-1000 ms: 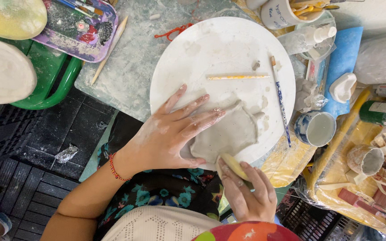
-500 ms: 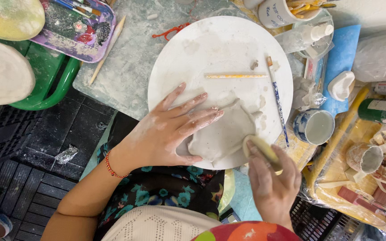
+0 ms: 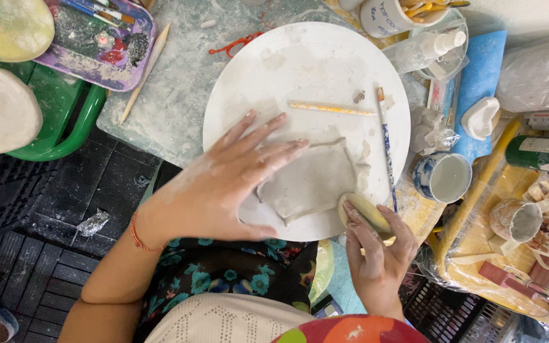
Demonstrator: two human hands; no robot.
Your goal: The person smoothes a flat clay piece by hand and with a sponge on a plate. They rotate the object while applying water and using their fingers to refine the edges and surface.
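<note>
1 edge of the grey clay slab (image 3: 316, 181) hides under the flat, open left hand (image 3: 223, 184); the right hand (image 3: 376, 254) pinches a yellowish sponge (image 3: 365, 213).

Grey clay slab (image 3: 312, 181), white round board (image 3: 306, 70)

Clay slab (image 3: 316, 181) on round board (image 3: 300, 70) (two sticks (image 3: 332, 108) behind), cup (image 3: 443, 176) right.

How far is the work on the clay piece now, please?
Done: a flat grey clay slab is already rolled out on the round white board. In hand: the left hand presses the slab flat while the right hand rubs its edge with a small yellow oval tool. Left: the outline looks rough and uneven, so shaping seems unfinished.
</note>
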